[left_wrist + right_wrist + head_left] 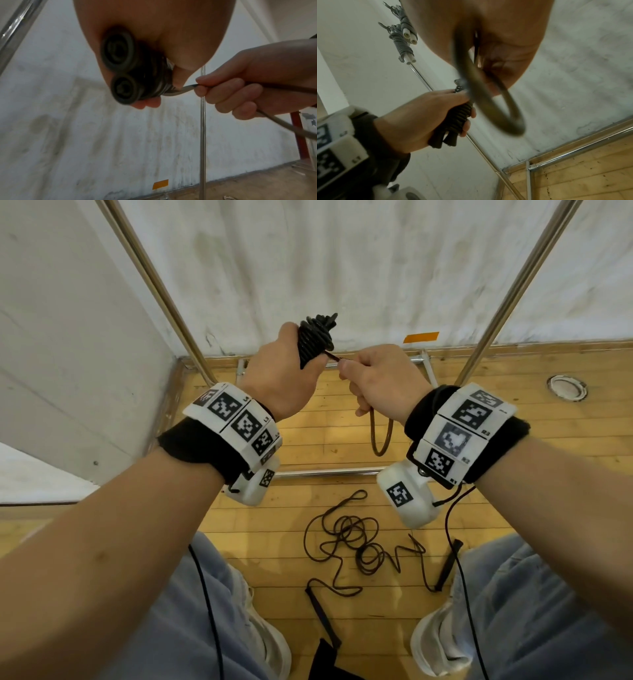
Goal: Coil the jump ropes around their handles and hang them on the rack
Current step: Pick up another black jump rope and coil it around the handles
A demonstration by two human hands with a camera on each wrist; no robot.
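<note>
My left hand (pixel 281 371) is wrapped around a black jump rope bundle (pixel 313 340) in the upper middle of the head view, fingers curled tight around the two handles with the cord wound over them. From my left wrist view the two round handle ends (pixel 118 54) point at the camera, side by side, with the coils behind them. My right hand (pixel 380 378) sits just beside it, thumb and forefinger pinching the loose end of the cord (pixel 334 357) where it leaves the bundle; the other fingers are curled on the same cord, and a short loop (pixel 380 436) hangs below my fist.

On the wooden floor (pixel 479 460) in the lower middle of the head view a second jump rope (pixel 352 546) lies in an uncoiled tangle between my shoes, one black handle (pixel 322 611) at the lower left of the tangle and another (pixel 448 563) at its right.

The metal rack (pixel 161 289) stands around my hands: slanted tubes cross the upper left and upper right of the head view, and its base rails run along the floor under my wrists. In the upper left of the right wrist view, grey rope bundles with white handles (pixel 406 40) hang on the rack. An orange tape patch (pixel 420 337) sits on the white wall (pixel 342 268) behind, and a round metal floor fitting (pixel 567 386) shows at the right edge.
</note>
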